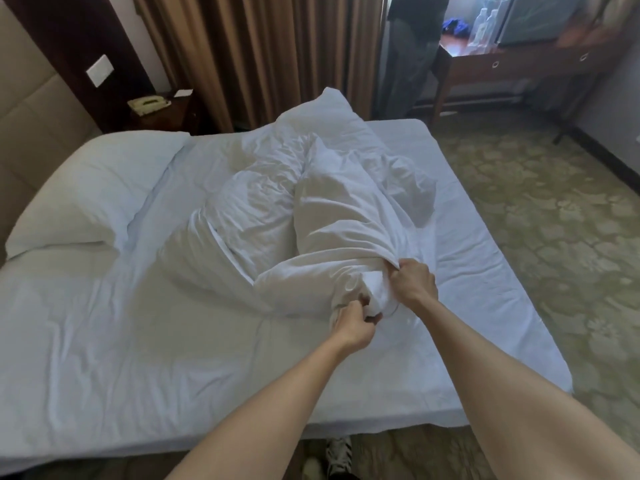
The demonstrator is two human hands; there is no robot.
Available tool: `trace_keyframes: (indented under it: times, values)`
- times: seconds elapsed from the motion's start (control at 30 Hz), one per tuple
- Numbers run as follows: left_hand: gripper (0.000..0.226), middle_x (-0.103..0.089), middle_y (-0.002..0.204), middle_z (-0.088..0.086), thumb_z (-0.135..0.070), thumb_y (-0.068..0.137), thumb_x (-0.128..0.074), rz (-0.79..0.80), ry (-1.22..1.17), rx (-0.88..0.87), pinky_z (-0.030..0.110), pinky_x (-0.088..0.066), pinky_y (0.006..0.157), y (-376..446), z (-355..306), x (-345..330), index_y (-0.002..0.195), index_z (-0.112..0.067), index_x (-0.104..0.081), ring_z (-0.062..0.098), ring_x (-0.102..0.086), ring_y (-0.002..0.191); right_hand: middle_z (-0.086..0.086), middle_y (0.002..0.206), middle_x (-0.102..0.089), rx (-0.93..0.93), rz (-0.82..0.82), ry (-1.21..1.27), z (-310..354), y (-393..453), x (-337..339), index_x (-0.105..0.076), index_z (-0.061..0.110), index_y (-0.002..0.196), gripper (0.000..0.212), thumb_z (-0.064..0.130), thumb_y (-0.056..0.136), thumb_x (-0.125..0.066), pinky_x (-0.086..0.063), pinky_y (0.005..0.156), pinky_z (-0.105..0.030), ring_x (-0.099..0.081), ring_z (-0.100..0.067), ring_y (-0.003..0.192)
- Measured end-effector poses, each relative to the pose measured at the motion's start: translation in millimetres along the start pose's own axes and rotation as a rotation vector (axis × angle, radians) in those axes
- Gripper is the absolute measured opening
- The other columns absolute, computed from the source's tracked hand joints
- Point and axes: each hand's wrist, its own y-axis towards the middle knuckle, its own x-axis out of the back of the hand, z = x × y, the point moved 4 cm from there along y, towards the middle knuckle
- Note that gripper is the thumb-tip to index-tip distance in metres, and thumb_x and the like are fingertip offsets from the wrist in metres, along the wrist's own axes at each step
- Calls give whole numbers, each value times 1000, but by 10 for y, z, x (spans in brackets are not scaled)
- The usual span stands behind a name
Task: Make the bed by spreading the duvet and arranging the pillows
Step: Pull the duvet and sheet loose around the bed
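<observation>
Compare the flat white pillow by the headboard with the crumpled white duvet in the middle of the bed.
The flat white pillow lies smooth against the beige padded headboard; the crumpled white duvet is bunched in a creased heap mid-mattress. No hand touches the pillow; the left hand and right hand both grip the duvet's near end. The pillow looks smaller than the duvet heap. Both are white fabric lying on the white sheet.

A bed (104, 368) under a white fitted sheet carries a bunched duvet (311, 216) mid-mattress and a pillow (93, 192) by the headboard.
</observation>
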Motion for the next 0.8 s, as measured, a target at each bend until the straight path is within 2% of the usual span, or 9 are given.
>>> trace_keyframes:
  times: [0.1, 0.3, 0.37, 0.43, 0.53, 0.6, 0.67, 0.8]
  values:
    - [40, -61, 128, 14, -29, 91, -59, -32, -22, 12, 38, -46, 98, -94, 158, -9, 127, -11, -55, 32, -53, 122, -15, 109, -65, 37, 3, -31, 32, -152, -108, -67, 14, 105, 29, 29, 97, -43, -45, 79, -38, -60, -38, 100]
    - [40, -64, 124, 10, -31, 87, -61, -61, -40, 15, 36, -49, 95, -308, 79, -86, 123, -13, -60, 29, -57, 118, -16, 110, -63, 107, 17, -62, -92, -298, 41, -65, 13, 105, 31, 31, 98, -42, -40, 74, -35, -59, -37, 100]
    - [33, -67, 118, 8, -30, 86, -63, -59, -28, -2, 33, -50, 91, -331, -63, -217, 116, -14, -64, 26, -60, 113, -15, 109, -63, 111, 17, -56, -276, -274, 168, -65, 13, 104, 31, 31, 98, -41, -40, 73, -35, -58, -37, 99]
    - [20, -71, 105, 6, -27, 86, -67, -57, -15, -35, 29, -50, 80, -389, -300, -402, 101, -14, -67, 24, -63, 105, -14, 106, -64, 112, 14, -45, -525, -231, 333, -65, 14, 102, 30, 30, 98, -40, -41, 72, -36, -59, -35, 96]
    - [11, -65, 86, 0, -27, 85, -69, -16, 52, -84, 23, -40, 65, -575, -814, -796, 83, -20, -60, 19, -65, 91, -12, 102, -64, 100, 1, -28, -1044, -167, 662, -66, 15, 103, 29, 27, 97, -40, -45, 72, -36, -59, -33, 90]
    - [13, -63, 83, -3, -24, 83, -70, 13, 127, -135, 24, -41, 66, -716, -1262, -1172, 79, -24, -58, 18, -65, 89, -12, 103, -65, 73, -2, -9, -1488, -153, 978, -67, 16, 106, 31, 30, 97, -42, -48, 75, -38, -60, -34, 92]
    - [10, -68, 87, 2, -17, 79, -68, 57, 176, -211, 28, -46, 68, -841, -1733, -1605, 78, -24, -60, 24, -67, 91, -16, 111, -66, 38, -22, -10, -1941, -138, 1347, -67, 16, 109, 34, 36, 97, -43, -49, 82, -41, -62, -37, 101]
    - [9, -68, 83, 12, -13, 78, -61, 137, 292, -319, 35, -45, 64, -992, -2494, -2427, 70, -16, -58, 31, -65, 83, -18, 116, -65, -25, -91, -43, -2708, -49, 2014, -68, 15, 111, 36, 39, 98, -43, -47, 87, -41, -60, -39, 109]
